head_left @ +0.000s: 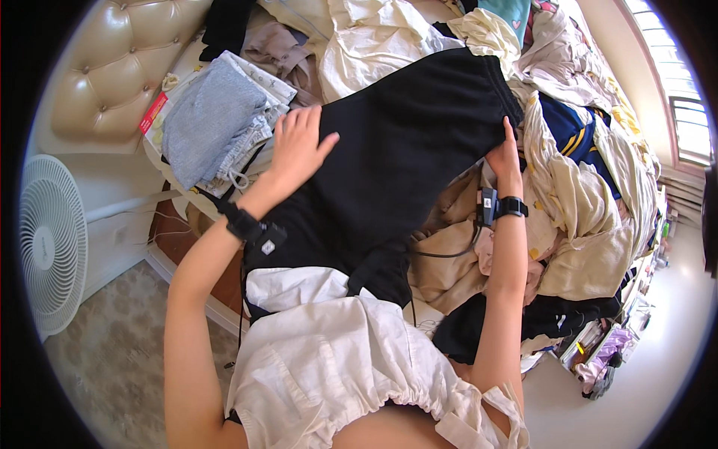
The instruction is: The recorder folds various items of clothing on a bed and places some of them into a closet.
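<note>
Black trousers (396,142) with a gathered elastic waistband (495,84) lie spread across my lap and the bed in front of me. The waistband end points to the far right. My left hand (298,146) rests flat on the left edge of the black cloth, fingers stretched out and thumb apart. At the near corner of the waistband, my right hand (505,159) grips the trousers, its thumb along the edge and the other fingers partly hidden. Below, the black cloth runs down to white fabric (299,288) over my lap.
A stack of folded clothes, a grey one (213,112) on top, sits at the left by a tufted headboard (112,67). Rumpled beige and cream cloth (583,224) heaps to the right. A white fan (51,243) stands far left. Cables hang from both wrist straps.
</note>
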{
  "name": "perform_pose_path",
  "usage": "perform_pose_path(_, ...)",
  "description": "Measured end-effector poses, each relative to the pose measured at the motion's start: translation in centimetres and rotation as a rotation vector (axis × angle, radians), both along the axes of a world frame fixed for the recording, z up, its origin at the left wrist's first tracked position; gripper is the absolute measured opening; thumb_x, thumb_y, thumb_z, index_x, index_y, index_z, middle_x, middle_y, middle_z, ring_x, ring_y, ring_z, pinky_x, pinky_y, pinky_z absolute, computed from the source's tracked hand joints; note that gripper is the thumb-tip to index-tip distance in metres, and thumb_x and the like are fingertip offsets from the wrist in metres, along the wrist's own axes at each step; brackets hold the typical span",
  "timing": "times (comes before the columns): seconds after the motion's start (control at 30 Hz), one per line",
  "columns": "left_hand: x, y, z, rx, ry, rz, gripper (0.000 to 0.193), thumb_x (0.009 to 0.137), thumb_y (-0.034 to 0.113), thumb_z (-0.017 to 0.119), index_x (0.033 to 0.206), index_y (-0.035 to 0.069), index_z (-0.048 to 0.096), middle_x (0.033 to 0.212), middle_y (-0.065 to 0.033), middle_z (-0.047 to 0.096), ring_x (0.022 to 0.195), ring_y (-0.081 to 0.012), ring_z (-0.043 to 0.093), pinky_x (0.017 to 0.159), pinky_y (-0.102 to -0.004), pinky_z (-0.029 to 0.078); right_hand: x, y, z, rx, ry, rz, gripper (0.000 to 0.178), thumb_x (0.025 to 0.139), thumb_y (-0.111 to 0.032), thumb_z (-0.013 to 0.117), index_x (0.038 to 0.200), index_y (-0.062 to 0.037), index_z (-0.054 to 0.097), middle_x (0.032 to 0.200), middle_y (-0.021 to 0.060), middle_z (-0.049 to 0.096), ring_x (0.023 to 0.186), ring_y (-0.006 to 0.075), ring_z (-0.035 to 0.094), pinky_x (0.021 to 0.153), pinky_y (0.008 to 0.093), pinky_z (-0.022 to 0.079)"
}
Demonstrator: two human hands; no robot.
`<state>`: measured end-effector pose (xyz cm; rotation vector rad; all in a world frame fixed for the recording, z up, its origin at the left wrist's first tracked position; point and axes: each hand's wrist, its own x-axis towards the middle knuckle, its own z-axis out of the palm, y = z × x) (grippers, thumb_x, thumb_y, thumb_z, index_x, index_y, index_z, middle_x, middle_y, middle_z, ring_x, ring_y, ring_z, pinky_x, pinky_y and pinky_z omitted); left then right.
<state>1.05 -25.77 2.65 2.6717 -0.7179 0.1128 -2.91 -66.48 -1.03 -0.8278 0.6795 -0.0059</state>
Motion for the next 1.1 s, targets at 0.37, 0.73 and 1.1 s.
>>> perform_pose_path(0.37,5.4,4.3,-0.8,-0.338,0.547,0.133,0.032,0.077,0.035,0.061,0.092,0.007,0.058,0.083,-0.0101,0.063,0.081,-0.0240,0.059,0.082,-0.0337,0.038,-3.5,4.1,-0.6,-0.140,0.058,0.201,0.053,0.083,-0.031,0.061,0.125,-0.0059,0.042,0.119,0.0077,0.053,0.106,0.0221,0.051,0.087,0.0412,0.042)
perform_pose_path(0.73,1.7,6.8,-2.9,-0.365,0.667,0.456,0.073,0.071,0.046,0.069,0.113,-0.006,0.041,0.110,-0.0188,0.049,0.100,-0.0230,0.050,0.085,-0.0312,0.041,-7.9,4.3,1.1,-0.452,0.264,0.299,0.060,0.083,-0.034,0.060,0.126,-0.0001,0.034,0.119,0.0126,0.046,0.105,0.0211,0.051,0.085,0.0302,0.045)
perform_pose_path(1.1,2.2,5.4,-2.8,-0.819,1.088,0.619,0.077,0.070,0.054,0.066,0.119,0.003,0.036,0.093,-0.0070,0.055,0.077,-0.0146,0.055,0.066,-0.0280,0.042,-11.0,19.9,8.2,-1.776,-0.523,1.174,0.074,0.058,-0.006,0.064,0.128,-0.0155,0.042,0.139,0.0149,0.029,0.131,0.0309,0.024,0.103,0.0589,0.014)
